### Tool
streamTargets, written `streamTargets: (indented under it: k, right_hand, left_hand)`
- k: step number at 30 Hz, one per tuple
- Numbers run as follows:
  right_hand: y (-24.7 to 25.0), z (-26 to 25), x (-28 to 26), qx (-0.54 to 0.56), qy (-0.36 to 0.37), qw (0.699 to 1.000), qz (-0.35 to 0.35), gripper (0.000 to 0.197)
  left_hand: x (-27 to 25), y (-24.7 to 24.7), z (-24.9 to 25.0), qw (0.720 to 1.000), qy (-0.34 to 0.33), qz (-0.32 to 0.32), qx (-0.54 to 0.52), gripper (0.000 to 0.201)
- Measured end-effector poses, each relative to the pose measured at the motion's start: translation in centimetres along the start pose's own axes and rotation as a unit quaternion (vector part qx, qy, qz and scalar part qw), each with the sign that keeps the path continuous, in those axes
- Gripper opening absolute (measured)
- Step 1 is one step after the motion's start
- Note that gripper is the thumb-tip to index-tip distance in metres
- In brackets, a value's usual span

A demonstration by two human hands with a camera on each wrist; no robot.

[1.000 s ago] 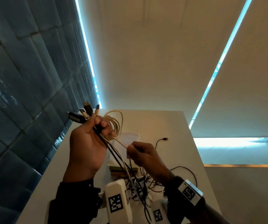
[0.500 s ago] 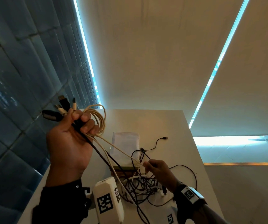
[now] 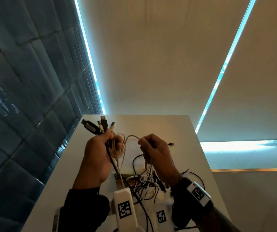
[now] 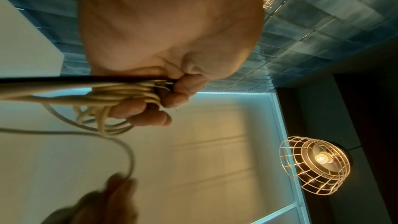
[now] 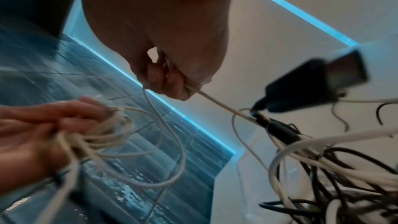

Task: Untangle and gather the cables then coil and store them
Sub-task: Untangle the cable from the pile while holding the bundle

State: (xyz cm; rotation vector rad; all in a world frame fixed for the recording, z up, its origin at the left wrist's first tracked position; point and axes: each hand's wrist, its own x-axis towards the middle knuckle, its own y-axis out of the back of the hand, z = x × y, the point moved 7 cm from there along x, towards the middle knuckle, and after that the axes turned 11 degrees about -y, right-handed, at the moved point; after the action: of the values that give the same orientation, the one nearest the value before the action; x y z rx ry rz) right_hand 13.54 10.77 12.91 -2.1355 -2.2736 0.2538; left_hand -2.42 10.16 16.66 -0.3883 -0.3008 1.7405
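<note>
My left hand (image 3: 107, 144) is raised over the white table (image 3: 181, 131) and grips a bundle of cables: several plug ends (image 3: 99, 125) stick up past the thumb, and loops of a cream cable (image 3: 120, 148) hang round the fingers (image 4: 148, 106). My right hand (image 3: 148, 144) is level with it and pinches the same cream cable (image 5: 215, 100) between thumb and fingers. From there the cable arcs across to the left hand and runs down into a tangle of black and white cables (image 3: 144, 181) on the table.
A dark tiled wall (image 3: 25, 97) runs along the table's left edge. A white packet (image 3: 131, 154) lies under the hands and a small black plug (image 3: 171, 144) beyond them. A black adapter (image 5: 312, 84) hangs in the tangle. A wire-cage lamp (image 4: 314, 164) glows overhead.
My right hand rose from the tangle to the left hand's level, drawing the cream cable up in a new arc. My left hand moved right and lower.
</note>
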Motion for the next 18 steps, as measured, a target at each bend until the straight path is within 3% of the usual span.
streamTargets:
  k: [6,10,18]
  right_hand:
    - [-2.6,-2.8,-1.9,0.014,0.112,0.991,-0.070,0.013]
    - [-2.4,-1.1,-1.8,-0.031,0.101,0.991,-0.081,0.015]
    - [0.1,4.6,-1.1,-0.102,0.027,0.990,-0.091,0.017]
  left_hand:
    - [-0.1,-1.1,-1.5,0.998,0.043,-0.043,-0.024,0.033]
    - [0.3,-1.6,-0.3,0.983,0.032,-0.075,-0.166,0.032]
    - [0.8,-0.5,2.4,0.972,-0.065,-0.079,-0.211,0.033]
